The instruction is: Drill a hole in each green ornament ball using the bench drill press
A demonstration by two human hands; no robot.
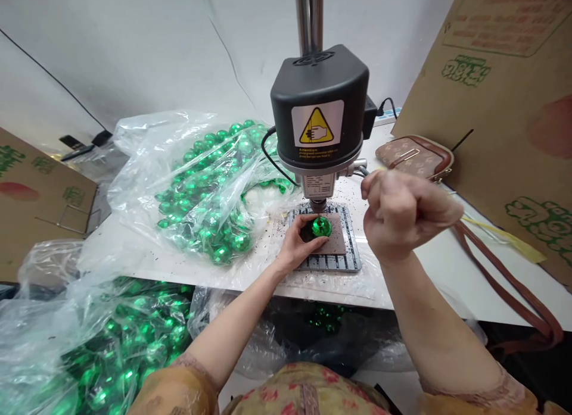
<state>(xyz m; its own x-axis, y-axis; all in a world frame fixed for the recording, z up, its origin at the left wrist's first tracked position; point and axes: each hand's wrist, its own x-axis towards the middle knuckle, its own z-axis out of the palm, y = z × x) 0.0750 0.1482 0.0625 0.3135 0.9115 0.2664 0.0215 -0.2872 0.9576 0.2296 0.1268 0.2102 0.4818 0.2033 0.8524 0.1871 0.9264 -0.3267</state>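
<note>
Under the bit of a small black drill press (320, 105), a shiny green faceted ball (322, 227) rests on a brown board (338, 242) over the slotted metal base (353, 257). My left hand (297, 243) grips the ball from the left, thumb in front and fingers behind. The drill's tip meets the top of the ball; whether it has entered cannot be made out. Right of the drill head, my right hand (395, 209) is closed in a fist around the feed lever (361, 169). Most of the lever is hidden inside that hand, which is slightly blurred.
Clear plastic bags of green balls lie on the table's left (205, 194) and below its front edge (129, 349). Dark shavings surround the base. A patterned handbag (413, 156) with a brown strap sits at right, before a tall cardboard box (504, 105). Another box (40, 206) stands left.
</note>
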